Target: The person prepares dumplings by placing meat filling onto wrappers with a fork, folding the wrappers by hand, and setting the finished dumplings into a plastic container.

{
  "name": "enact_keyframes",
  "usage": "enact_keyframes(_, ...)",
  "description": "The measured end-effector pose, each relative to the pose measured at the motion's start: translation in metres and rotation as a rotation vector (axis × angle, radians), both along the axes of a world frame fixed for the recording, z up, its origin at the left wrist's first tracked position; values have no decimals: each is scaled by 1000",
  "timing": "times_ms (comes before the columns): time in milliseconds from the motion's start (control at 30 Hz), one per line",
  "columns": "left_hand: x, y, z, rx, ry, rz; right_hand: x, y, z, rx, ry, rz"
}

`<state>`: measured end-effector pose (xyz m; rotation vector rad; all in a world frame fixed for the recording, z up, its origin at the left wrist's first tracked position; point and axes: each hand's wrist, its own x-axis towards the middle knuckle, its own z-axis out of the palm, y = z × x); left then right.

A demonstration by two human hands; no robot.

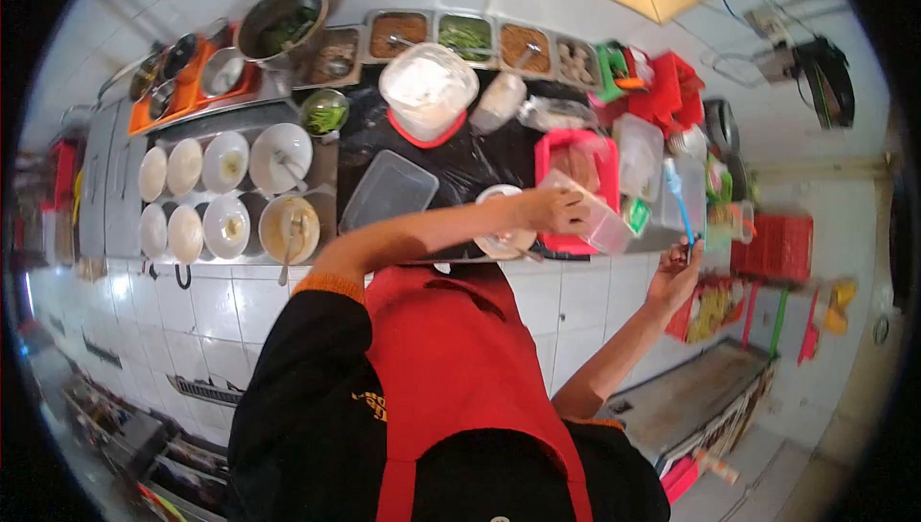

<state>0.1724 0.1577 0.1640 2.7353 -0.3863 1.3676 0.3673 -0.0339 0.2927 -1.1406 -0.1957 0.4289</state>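
Note:
My left hand [556, 211] is closed on the edge of a clear plastic container [606, 228], which is tilted over the front of a pink-red basket [544, 169]. Brownish-pink contents [581, 163] show in the basket. Under my left forearm stands a white bowl [496, 193], partly hidden by it. Out to the right, my right hand [677, 272] grips the lower end of a long blue utensil [683, 207]. Its pale head points up and away, over a grey tray at the counter's right end.
White bowls [228, 159] fill the left counter, some with spoons. Along the back wall stand metal food pans [400, 31]. A white tub [429, 81] sits mid-counter, near a clear lid or tray [389, 192]. Red crates [771, 246] are at the right.

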Motion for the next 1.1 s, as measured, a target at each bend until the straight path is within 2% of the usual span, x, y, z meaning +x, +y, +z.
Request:
enact_keyframes(33, -9, 1, -7, 14, 2, 34, -12, 22, -3, -53, 5, 56)
enact_keyframes(100, -31, -1, -17, -442, -108, 136, -45, 64, -2, -169, -9, 175)
enact_keyframes(133, -50, -6, -13, -434, -113, 157, -58, 89, -6, -220, 11, 184)
enact_keyframes(200, -97, -19, -1, -1229, -150, 330, -96, 136, -8, -275, -80, 348)
enact_keyframes(267, -127, -25, -10, -1511, -224, 500, -131, 179, -12, -319, -215, 517)
enact_keyframes(333, -160, -27, -21, -1541, -404, 632, -147, 226, -47, -339, -429, 656)
enact_keyframes(367, -173, -25, -44, -1436, -435, 761, -154, 250, -68, -364, -573, 703)
enact_keyframes(400, -190, -29, -54, -1433, -445, 776, -169, 267, -76, -333, -611, 748)
enact_keyframes(467, -224, -42, -66, -1630, -418, 989, -197, 294, -90, -297, -652, 809)
enact_keyframes(533, -255, -56, -77, -1732, -470, 1008, -215, 312, -107, -440, -1013, 747)
enact_keyframes(667, -291, -80, -83, -1990, -664, 1028, -231, 317, -128, -441, -1069, 854)
enact_keyframes(733, -299, -87, -87, -1956, -721, 1073, -222, 315, -132, -432, -1057, 827)
enact_keyframes(800, -309, -91, -94, -1897, -682, 1160, -192, 319, -141, -537, -1024, 866)
enact_keyframes(867, -313, -92, -90, -1875, -668, 1209, -184, 310, -137, -353, -652, 800)
enact_keyframes(933, -313, -87, -70, -1974, -798, 1087, -190, 290, -98, -359, -340, 791)
enact_keyframes(1000, -315, -85, -72, -1974, -833, 1072, -185, 268, -91, -334, -301, 830)
enact_keyframes(1033, -315, -85, -78, -1885, -792, 1130, -182, 257, -86, -302, -264, 855)
enact_keyframes(1100, -315, -82, -82, -1799, -743, 1177, -217, 221, -74, -325, -233, 875)
